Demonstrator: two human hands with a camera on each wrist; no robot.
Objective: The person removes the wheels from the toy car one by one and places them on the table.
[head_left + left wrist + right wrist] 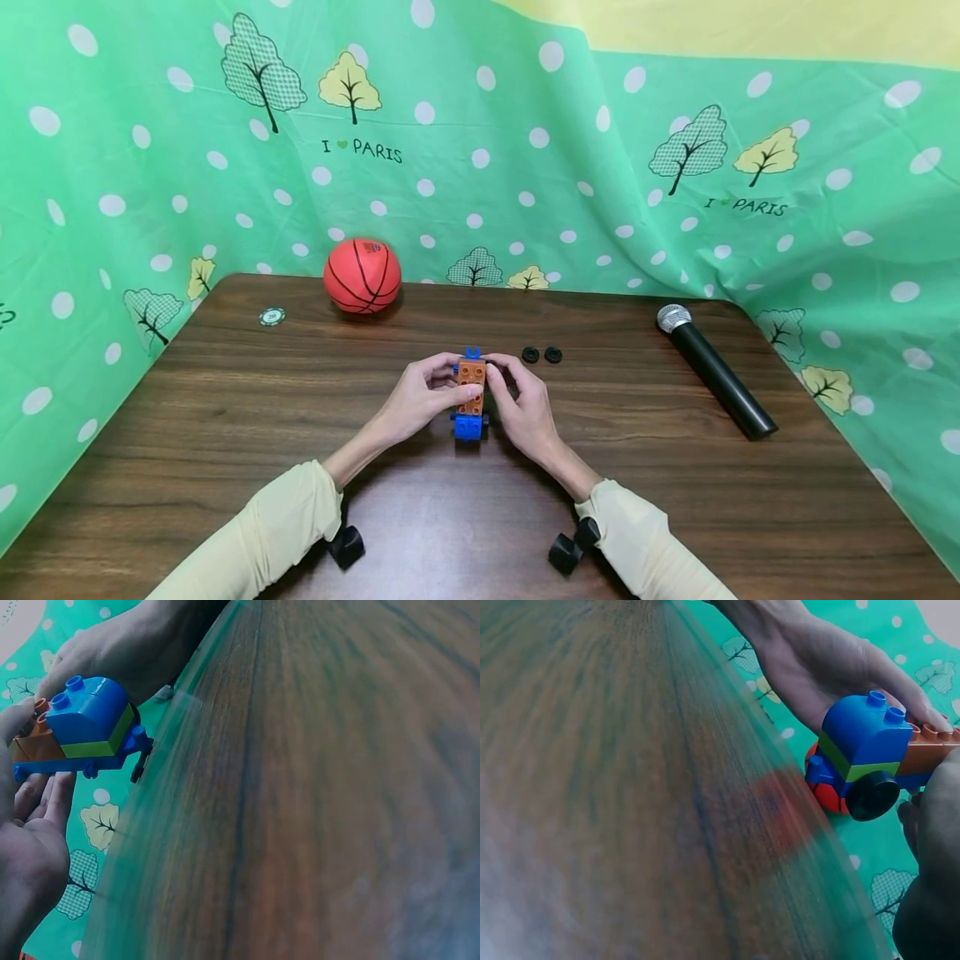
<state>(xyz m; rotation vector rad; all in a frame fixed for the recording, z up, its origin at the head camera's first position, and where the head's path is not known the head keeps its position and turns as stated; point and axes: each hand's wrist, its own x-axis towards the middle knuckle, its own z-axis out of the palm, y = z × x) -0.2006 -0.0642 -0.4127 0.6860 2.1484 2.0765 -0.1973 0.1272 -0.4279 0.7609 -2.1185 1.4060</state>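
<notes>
Both hands grip a toy brick vehicle (470, 398) at the table (225, 400) centre: left hand (420, 398) and right hand (525, 408) with fingers curled round its orange brick. The right wrist view alone reveals a black wheel (871, 796); only the head view shows the basketball (362, 276) and microphone (714, 369).

1 brick car (470, 392), 2 loose wheels (542, 355), 1 basketball (362, 276), 1 mic (715, 370), 1 chip (272, 316), 2 hands (420, 400).
</notes>
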